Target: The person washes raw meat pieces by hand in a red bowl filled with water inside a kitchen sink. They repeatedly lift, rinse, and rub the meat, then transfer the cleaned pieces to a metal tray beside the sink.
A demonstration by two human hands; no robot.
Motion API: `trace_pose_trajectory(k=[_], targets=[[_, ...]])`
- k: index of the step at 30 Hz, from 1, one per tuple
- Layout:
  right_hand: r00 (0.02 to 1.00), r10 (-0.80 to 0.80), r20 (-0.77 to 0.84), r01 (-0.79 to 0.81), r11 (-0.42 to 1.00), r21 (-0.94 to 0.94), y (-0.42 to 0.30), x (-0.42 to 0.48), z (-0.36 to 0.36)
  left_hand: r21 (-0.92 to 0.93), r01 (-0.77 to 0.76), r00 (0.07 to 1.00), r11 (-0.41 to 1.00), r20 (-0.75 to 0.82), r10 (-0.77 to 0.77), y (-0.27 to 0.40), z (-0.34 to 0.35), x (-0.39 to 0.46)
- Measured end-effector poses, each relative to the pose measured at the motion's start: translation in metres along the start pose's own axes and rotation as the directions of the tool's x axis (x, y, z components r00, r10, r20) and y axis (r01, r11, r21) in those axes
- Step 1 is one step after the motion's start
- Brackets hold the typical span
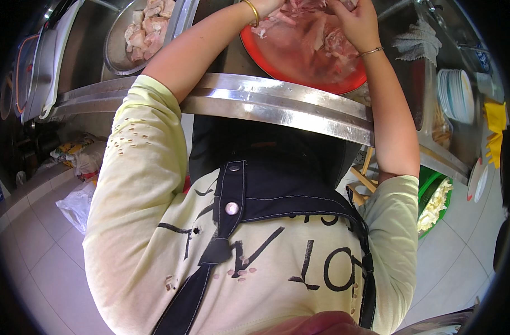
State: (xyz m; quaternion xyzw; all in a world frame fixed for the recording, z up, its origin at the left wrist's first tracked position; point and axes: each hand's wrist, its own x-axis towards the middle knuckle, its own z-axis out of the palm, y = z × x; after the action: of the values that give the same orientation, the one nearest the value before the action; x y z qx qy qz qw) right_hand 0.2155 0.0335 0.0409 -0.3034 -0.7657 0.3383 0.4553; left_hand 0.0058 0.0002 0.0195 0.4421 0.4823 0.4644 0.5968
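Note:
A large red basin [265, 63] of pinkish, cloudy water sits in the stainless steel sink, with pieces of raw meat [339, 42] partly under the surface. At the top edge of the picture, my left hand [268, 9] is beside pale meat at the basin's far side; its fingers are mostly cut off or hidden. My right hand [359, 26] is over the basin's right part, with thumb and fingers closed on a small piece of raw meat [349, 4]. Both forearms reach over the metal front edge [280, 98].
Left of the basin, a metal bowl [114, 58] holds raw poultry pieces [148, 33]. A grey cloth [418, 42], stacked plates [456, 95] and yellow gloves [495, 125] are at the right. A green tub [426, 184] of pale chopped pieces stands on the tiled floor. A plastic bag [75, 205] lies at lower left.

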Motion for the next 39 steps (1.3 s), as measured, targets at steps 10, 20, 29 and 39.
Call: trace_pose_trajectory(k=[10, 20, 29, 39], targets=[[0.919, 0.193, 0.343, -0.101, 0.958, -0.268, 0.041, -0.009, 0.019, 0.932, 0.112, 0.825, 0.344, 0.106, -0.555, -0.043, -0.020, 0.016], [0.651, 0.428, 0.627, 0.006, 0.823, -0.568, 0.023, -0.018, 0.032, 0.956, -0.140, 0.779, 0.260, 0.268, -0.567, -0.048, -0.031, 0.028], [0.984, 0.127, -0.124, -0.161, 0.930, -0.329, 0.037, 0.005, -0.008, 0.624, -0.092, 0.907, 0.776, -0.268, 0.323, -0.029, -0.030, 0.036], [0.964, 0.247, -0.094, -0.212, 0.936, 0.282, 0.036, 0.006, -0.002, 0.206, -0.332, 0.943, 0.921, 0.095, 0.319, -0.049, -0.025, 0.051]])
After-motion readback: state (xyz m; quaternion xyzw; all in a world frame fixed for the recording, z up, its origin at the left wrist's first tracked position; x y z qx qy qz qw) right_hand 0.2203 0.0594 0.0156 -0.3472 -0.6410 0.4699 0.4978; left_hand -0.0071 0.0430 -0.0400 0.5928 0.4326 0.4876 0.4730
